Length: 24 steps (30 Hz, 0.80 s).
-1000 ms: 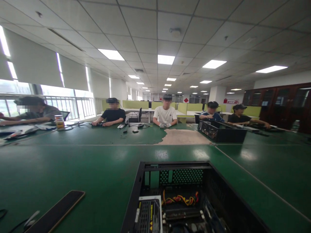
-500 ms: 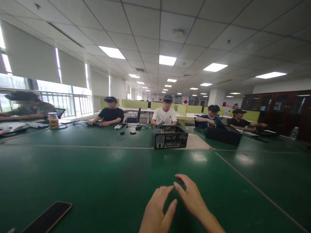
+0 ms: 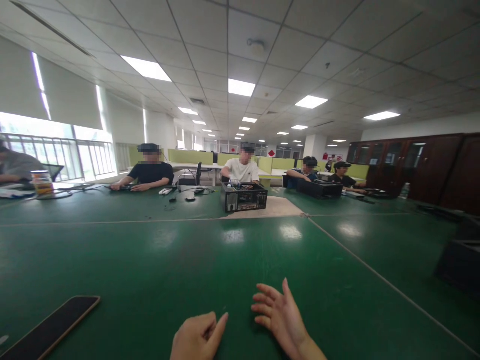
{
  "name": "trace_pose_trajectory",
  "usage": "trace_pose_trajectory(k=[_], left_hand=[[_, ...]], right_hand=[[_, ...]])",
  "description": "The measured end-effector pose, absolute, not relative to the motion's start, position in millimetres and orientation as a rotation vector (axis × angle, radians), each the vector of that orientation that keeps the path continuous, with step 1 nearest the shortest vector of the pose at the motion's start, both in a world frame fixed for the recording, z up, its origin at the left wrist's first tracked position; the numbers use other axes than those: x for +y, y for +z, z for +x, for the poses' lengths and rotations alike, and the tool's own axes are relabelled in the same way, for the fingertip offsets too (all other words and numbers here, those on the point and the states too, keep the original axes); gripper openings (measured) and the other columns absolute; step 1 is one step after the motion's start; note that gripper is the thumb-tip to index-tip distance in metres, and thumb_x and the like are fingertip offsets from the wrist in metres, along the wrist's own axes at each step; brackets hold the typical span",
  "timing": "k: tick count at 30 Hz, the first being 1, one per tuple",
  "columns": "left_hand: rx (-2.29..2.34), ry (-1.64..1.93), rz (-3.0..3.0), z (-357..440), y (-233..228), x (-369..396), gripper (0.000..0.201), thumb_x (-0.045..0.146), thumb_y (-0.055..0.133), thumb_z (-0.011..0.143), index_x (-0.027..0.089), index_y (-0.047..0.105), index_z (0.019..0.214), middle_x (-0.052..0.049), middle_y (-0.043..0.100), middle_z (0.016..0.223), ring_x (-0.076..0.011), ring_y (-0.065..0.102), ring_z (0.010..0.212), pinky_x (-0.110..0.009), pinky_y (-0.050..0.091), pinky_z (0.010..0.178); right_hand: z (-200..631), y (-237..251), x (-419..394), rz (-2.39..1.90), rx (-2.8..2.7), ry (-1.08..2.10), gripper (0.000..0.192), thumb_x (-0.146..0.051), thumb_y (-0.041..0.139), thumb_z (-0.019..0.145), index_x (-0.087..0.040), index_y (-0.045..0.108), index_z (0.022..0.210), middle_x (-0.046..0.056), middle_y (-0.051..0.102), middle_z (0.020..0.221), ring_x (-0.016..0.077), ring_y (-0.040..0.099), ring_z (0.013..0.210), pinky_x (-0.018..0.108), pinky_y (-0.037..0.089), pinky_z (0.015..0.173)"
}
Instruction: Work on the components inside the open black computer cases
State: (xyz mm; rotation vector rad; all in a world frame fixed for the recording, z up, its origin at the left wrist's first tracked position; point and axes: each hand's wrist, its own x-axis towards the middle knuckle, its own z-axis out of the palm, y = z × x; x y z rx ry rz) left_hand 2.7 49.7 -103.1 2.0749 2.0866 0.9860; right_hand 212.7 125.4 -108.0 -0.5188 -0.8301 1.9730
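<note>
Low in the view, my left hand (image 3: 197, 336) hovers over the green tabletop (image 3: 157, 265) with its fingers curled in and the thumb sticking out. Nothing shows inside that curl. To its right, my right hand (image 3: 279, 312) is turned palm-inward, fingers spread and thumb pointing up, holding nothing. A gap separates the two hands. The closest object to my left hand is a dark phone-like slab (image 3: 52, 327) with a light rim, lying flat at the lower left.
Across the table, a person in white reaches into an open computer case (image 3: 245, 198). Another black case (image 3: 318, 188) stands further right, before another person. A labelled jar (image 3: 42, 183) is at left. A dark object (image 3: 459, 265) sits at the right edge.
My hands have moved apart. The left fingers have curled in, while the right hand has turned and spread its fingers. The camera view has shifted to the right.
</note>
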Motion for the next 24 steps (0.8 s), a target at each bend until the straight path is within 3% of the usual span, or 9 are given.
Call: trace_pose_trajectory(k=[3, 10, 12, 14, 17, 19, 21, 24], left_hand=[[2.116, 0.855, 2.1, 3.5, -100.0, 47.5, 0.05, 0.053, 0.035, 0.088, 0.018, 0.035, 0.052, 0.003, 0.045, 0.051, -0.0103, 0.04, 0.051, -0.024, 0.026, 0.054], [2.15, 0.783, 2.055, 3.8, -95.6, 45.3, 0.042, 0.049, 0.033, 0.089, 0.02, 0.045, 0.06, 0.002, 0.051, 0.056, -0.0129, 0.048, 0.056, -0.025, 0.027, 0.057], [2.142, 0.797, 2.051, 4.0, -91.7, 43.0, 0.041, 0.048, 0.032, 0.089, 0.02, 0.049, 0.064, 0.002, 0.053, 0.057, -0.0136, 0.05, 0.058, -0.025, 0.028, 0.057], [2.138, 0.812, 2.042, 4.6, -87.8, 40.3, 0.04, 0.048, 0.033, 0.089, 0.021, 0.051, 0.067, 0.002, 0.054, 0.058, -0.014, 0.051, 0.058, -0.025, 0.029, 0.057], [2.143, 0.831, 2.041, 5.6, -84.9, 36.7, 0.04, 0.047, 0.033, 0.089, 0.021, 0.054, 0.068, 0.001, 0.056, 0.058, -0.0141, 0.052, 0.058, -0.025, 0.029, 0.058], [2.14, 0.831, 2.052, 4.9, -86.0, 35.4, 0.04, 0.048, 0.034, 0.089, 0.021, 0.055, 0.067, 0.001, 0.056, 0.058, -0.0143, 0.052, 0.059, -0.025, 0.029, 0.058], [2.138, 0.848, 2.063, 2.2, -88.9, 35.5, 0.04, 0.047, 0.035, 0.088, 0.021, 0.055, 0.066, 0.001, 0.055, 0.057, -0.014, 0.052, 0.058, -0.025, 0.029, 0.057], [2.123, 0.938, 2.057, -4.2, -90.0, 37.8, 0.04, 0.048, 0.036, 0.088, 0.02, 0.054, 0.064, 0.003, 0.049, 0.053, -0.0127, 0.048, 0.053, -0.024, 0.028, 0.055]], right_hand=[[209.4, -109.4, 118.9, -0.432, -0.902, 2.004, 0.076, -0.073, 0.03, 0.082, -0.012, 0.054, 0.121, 0.015, 0.061, 0.113, 0.0234, 0.059, 0.101, 0.032, 0.045, 0.08], [200.7, -107.0, 108.9, -0.633, -1.204, 1.774, 0.076, -0.075, 0.033, 0.079, -0.017, 0.052, 0.124, 0.013, 0.053, 0.128, 0.0258, 0.048, 0.118, 0.04, 0.036, 0.098], [212.2, -95.8, 110.3, -0.9, -1.404, 1.432, 0.071, -0.071, 0.044, 0.077, -0.018, 0.052, 0.124, 0.012, 0.051, 0.13, 0.0259, 0.045, 0.121, 0.04, 0.032, 0.102], [240.8, -77.4, 117.2, -1.216, -1.637, 0.838, 0.069, -0.063, 0.052, 0.075, -0.016, 0.051, 0.126, 0.013, 0.047, 0.134, 0.0274, 0.038, 0.127, 0.042, 0.025, 0.107], [315.0, -41.3, 136.9, -1.552, -1.794, -0.145, 0.075, -0.056, 0.051, 0.075, -0.006, 0.046, 0.13, 0.019, 0.034, 0.142, 0.0331, 0.02, 0.135, 0.048, 0.014, 0.11], [369.0, -18.9, 150.1, -1.746, -1.752, -0.525, 0.079, -0.055, 0.049, 0.075, 0.0, 0.042, 0.132, 0.024, 0.033, 0.141, 0.0379, 0.016, 0.135, 0.054, 0.014, 0.107], [405.7, -2.9, 156.0, -1.939, -1.793, -0.547, 0.082, -0.06, 0.048, 0.074, 0.0, 0.045, 0.129, 0.026, 0.041, 0.135, 0.0407, 0.026, 0.13, 0.055, 0.021, 0.103], [401.9, 10.3, 141.9, -1.947, -2.107, -0.179, 0.081, -0.069, 0.046, 0.073, -0.007, 0.053, 0.125, 0.022, 0.053, 0.125, 0.037, 0.044, 0.118, 0.048, 0.03, 0.1]])
